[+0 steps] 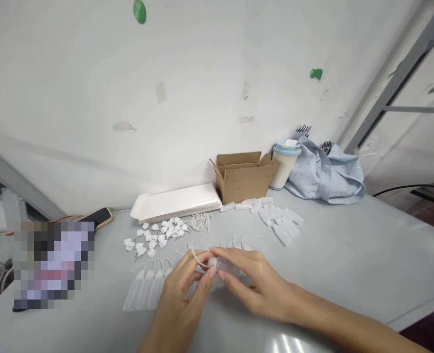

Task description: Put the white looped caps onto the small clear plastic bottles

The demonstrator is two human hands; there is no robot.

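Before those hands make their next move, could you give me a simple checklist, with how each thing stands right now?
1. Small plastic bottle steadied: ok, the right hand grips its body.
2. Left hand at the bottle's neck: ok, thumb and fingertips meet there, beside a thin white cord.
3. Neck fitting fully seated: cannot tell, the fingers partly hide it.
4. Loose white caps in sight: ok, scattered beyond the left hand.
5. Cardboard box closed: not ok, its flaps stand open.
6. Lidded cup away from the hands: ok, upright near the wall.
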